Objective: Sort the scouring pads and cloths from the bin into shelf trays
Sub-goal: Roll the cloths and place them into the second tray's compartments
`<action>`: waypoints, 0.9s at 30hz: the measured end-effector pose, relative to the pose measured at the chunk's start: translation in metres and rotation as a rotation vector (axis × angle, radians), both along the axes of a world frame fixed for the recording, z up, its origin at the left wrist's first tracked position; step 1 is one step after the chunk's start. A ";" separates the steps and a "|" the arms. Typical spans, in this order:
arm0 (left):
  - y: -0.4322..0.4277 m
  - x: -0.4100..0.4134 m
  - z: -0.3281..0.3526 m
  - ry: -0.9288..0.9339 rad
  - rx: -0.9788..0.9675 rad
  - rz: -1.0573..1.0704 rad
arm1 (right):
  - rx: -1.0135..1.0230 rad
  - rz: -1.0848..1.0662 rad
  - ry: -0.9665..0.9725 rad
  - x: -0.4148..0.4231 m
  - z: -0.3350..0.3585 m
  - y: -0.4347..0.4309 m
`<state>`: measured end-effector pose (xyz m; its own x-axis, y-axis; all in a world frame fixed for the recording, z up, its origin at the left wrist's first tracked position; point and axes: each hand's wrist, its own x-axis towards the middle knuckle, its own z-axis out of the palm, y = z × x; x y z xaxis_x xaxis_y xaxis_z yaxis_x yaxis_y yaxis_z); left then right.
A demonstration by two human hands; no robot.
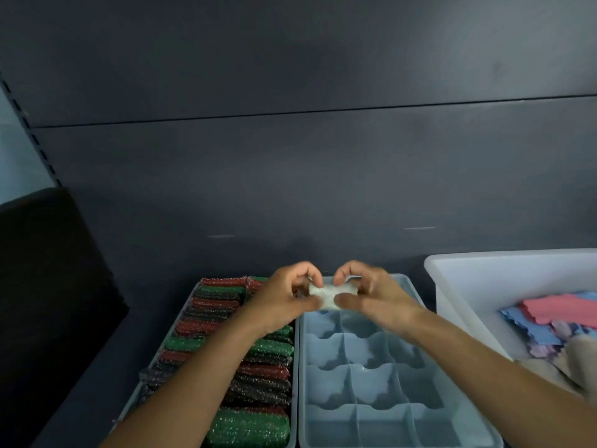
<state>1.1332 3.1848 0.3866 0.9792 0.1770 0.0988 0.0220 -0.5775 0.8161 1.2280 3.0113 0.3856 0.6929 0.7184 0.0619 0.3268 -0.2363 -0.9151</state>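
Observation:
A small white glittery scouring pad (329, 295) is held between both hands, above the far end of the light blue divided tray (416, 321). My left hand (287, 295) pinches its left end and my right hand (368, 292) pinches its right end. The compartments I can see in the divided tray hold nothing. To its left, a grey tray (190, 302) is packed with rows of red, green and black glittery scouring pads (258, 376). At the right, a white bin (478, 286) holds pink and blue cloths (549, 315).
A dark grey back panel (290, 173) rises behind the trays. A black block (48, 286) stands at the left of the shelf. A beige cloth (568, 360) lies at the near side of the bin.

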 end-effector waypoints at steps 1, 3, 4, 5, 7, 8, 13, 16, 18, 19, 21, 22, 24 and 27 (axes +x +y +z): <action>0.002 0.005 -0.005 0.013 0.075 0.018 | -0.040 -0.005 -0.029 0.004 -0.009 0.005; 0.006 0.013 -0.015 0.035 0.254 0.065 | -0.099 -0.029 -0.061 0.011 -0.025 0.014; 0.006 0.016 -0.020 0.044 0.361 0.080 | -0.128 -0.041 -0.083 0.015 -0.033 0.017; 0.006 0.019 -0.024 0.053 0.474 0.094 | -0.155 -0.054 -0.106 0.018 -0.040 0.021; 0.005 0.024 -0.031 0.061 0.659 0.104 | -0.231 -0.075 -0.168 0.023 -0.052 0.027; 0.004 0.026 -0.034 0.062 0.706 0.097 | -0.281 -0.084 -0.205 0.024 -0.056 0.028; 0.010 0.026 -0.039 0.113 0.636 -0.025 | -0.493 -0.042 -0.400 0.028 -0.063 0.033; 0.017 0.021 -0.041 0.164 0.514 -0.052 | -0.553 -0.048 -0.475 0.027 -0.065 0.037; 0.020 0.019 -0.043 0.175 0.438 -0.046 | -0.586 -0.068 -0.484 0.027 -0.066 0.039; 0.020 0.019 -0.043 0.177 0.419 -0.043 | -0.609 -0.070 -0.496 0.026 -0.065 0.040; 0.020 0.019 -0.042 0.188 0.408 -0.035 | -0.685 -0.049 -0.552 0.026 -0.062 0.044; 0.019 0.020 -0.042 0.195 0.405 -0.029 | -0.737 -0.030 -0.595 0.025 -0.059 0.047; 0.018 0.019 -0.039 0.207 0.399 -0.029 | -0.822 0.014 -0.648 0.024 -0.055 0.053; 0.013 0.017 -0.029 0.271 0.444 -0.070 | -0.781 0.099 -0.552 0.022 -0.047 0.044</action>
<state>1.1498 3.1983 0.3579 0.9881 0.1086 -0.1086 0.1470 -0.8744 0.4624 1.2496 3.0549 0.3381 0.6431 0.7490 -0.1593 0.7158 -0.6619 -0.2224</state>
